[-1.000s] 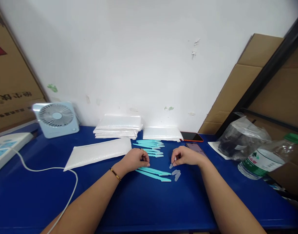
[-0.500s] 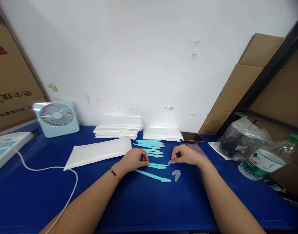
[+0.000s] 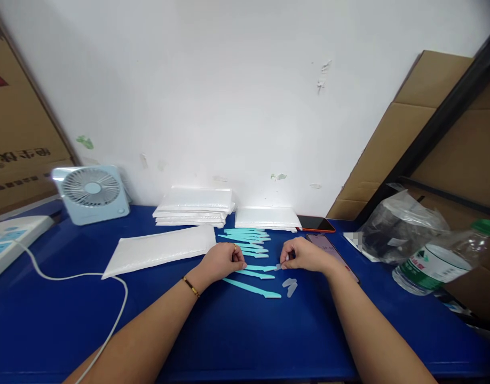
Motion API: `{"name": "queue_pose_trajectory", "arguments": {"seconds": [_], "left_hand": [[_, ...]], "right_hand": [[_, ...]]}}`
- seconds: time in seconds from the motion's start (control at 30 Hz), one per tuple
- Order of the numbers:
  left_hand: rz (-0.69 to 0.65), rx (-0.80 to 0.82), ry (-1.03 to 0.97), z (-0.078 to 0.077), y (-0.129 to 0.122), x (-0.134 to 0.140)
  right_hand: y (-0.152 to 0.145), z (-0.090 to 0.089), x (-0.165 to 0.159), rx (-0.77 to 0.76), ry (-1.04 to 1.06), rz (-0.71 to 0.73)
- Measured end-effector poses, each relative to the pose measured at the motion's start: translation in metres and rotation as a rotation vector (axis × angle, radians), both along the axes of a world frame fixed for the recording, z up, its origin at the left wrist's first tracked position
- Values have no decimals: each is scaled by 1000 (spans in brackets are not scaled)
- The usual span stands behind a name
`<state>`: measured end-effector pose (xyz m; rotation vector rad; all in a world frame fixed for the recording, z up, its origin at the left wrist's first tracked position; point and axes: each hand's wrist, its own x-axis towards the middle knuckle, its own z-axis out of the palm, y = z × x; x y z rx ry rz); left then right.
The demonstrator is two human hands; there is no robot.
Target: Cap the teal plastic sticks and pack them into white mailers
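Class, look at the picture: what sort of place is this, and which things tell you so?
Probably a work corner in a workshop or storeroom: a blue table against the wall, stacked white padded envelopes, thin turquoise tools laid out, and a printed cardboard box.

From midway between the left hand [image 3: 223, 261] and right hand [image 3: 303, 254], bare blue table [image 3: 265, 341] opens toward 6 o'clock, past clear caps [image 3: 292, 289] at 4. A row of teal sticks [image 3: 247, 233] blocks 11 to 12, with white mailers [image 3: 267, 217] and the wall [image 3: 249, 106] behind. Phones [image 3: 317, 224] lie at 2; a bottle [image 3: 437, 264] stands at 3. A loose mailer [image 3: 165, 248] fills 9, and a white cable [image 3: 127, 296] loops at 8.
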<state>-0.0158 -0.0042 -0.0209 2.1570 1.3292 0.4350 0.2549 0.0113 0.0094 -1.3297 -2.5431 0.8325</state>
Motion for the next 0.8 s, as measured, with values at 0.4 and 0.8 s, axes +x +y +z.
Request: {"name": "queue_pose_trajectory", "arguments": {"seconds": [0.4, 0.8], "left_hand": [[83, 155, 69, 1, 4, 0], [-179, 222, 116, 11, -8, 0]], "right_hand": [[2, -14, -20, 154, 121, -38], [-12, 1, -10, -139, -4, 143]]}}
